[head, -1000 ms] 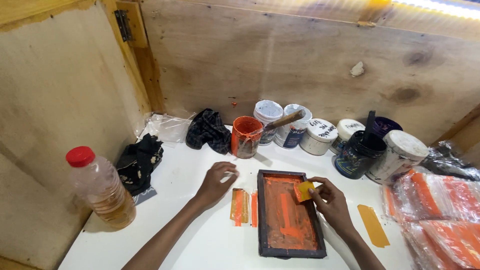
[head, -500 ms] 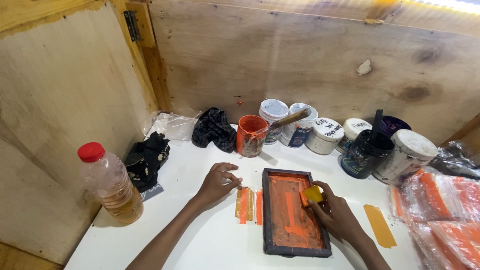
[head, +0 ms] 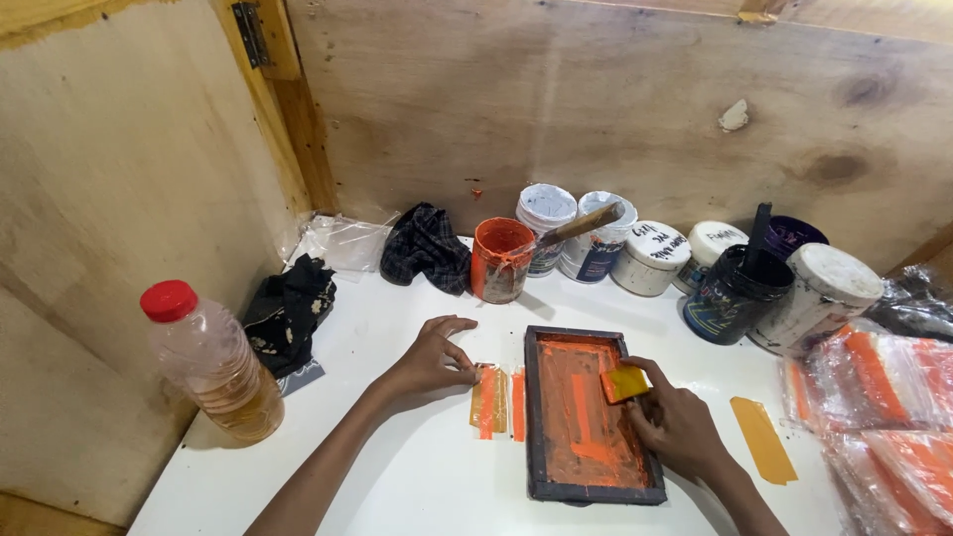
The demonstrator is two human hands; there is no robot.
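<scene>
My right hand [head: 680, 429] has its fingers closed around a small yellow squeegee block [head: 624, 382], pinched at its near end. The block sits tilted on the orange-inked mesh of the dark printing frame [head: 592, 484], at the upper right part of the mesh, close to the frame's right rail. The hand lies over the frame's right edge, wrist trailing toward the lower right.

My left hand [head: 429, 359] holds nothing: fingers are curled loosely, tips pressing on the top end of an orange-stained clear strip [head: 488, 401] that lies flat on the white table [head: 397, 476], just left of the frame. A second orange strip [head: 517, 404] lies between that one and the frame's left rail.

Frame lies flat, mid-table, long side running away from me.

Further out: an orange-smeared paint pot [head: 501, 259] stands beyond the frame. A wooden stick [head: 582, 224] rests across the white tubs [head: 568, 220] behind the pot. A dark pot [head: 733, 294] with a black tool in it stands to the right, with more white-lidded tubs around it. A yellow strip [head: 762, 439] lies on the table right of my right hand, stacked orange-printed bags [head: 884, 397] past it. Left side: plastic bottle with red cap [head: 208, 359], black rags [head: 290, 310] beside it. Plywood walls [head: 596, 99] all round.
</scene>
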